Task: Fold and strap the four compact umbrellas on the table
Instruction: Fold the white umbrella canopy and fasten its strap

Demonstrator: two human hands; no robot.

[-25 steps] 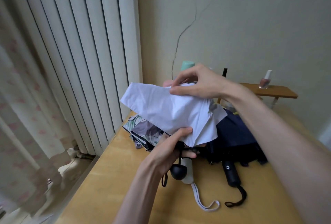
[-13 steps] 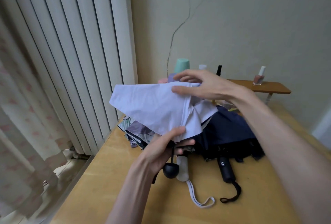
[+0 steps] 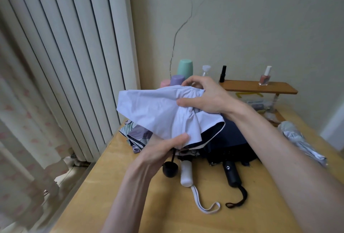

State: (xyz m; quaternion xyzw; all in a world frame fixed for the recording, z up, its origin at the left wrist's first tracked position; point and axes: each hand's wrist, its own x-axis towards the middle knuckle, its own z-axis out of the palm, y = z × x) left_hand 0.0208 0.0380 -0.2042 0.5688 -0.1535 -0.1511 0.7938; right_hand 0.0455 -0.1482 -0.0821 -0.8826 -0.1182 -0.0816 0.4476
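Observation:
I hold a pale lilac umbrella (image 3: pixel 152 109) with a black lining above the wooden table (image 3: pixel 204 214). My left hand (image 3: pixel 162 149) grips its lower canopy near the stem, thumb on the fabric; its round black handle (image 3: pixel 169 169) hangs below. My right hand (image 3: pixel 202 96) grips the gathered cloth at the upper end. On the table lie a navy umbrella (image 3: pixel 230 139) with a black handle (image 3: pixel 231 174), a patterned umbrella (image 3: pixel 135 136) with a white handle (image 3: pixel 186 174), and a folded pale patterned umbrella (image 3: pixel 301 141) at the right.
Pastel cups (image 3: pixel 184 68) and small bottles (image 3: pixel 222 73) stand at the back by the wall, with a nail polish bottle (image 3: pixel 265 77) on a low wooden shelf (image 3: pixel 260 87). White vertical blinds (image 3: pixel 65 55) and a curtain flank the table's left edge.
My right hand has closed round the gathered fabric at the top, bunching it. The loose flap at the left has drawn in slightly. My view has tilted down a little.

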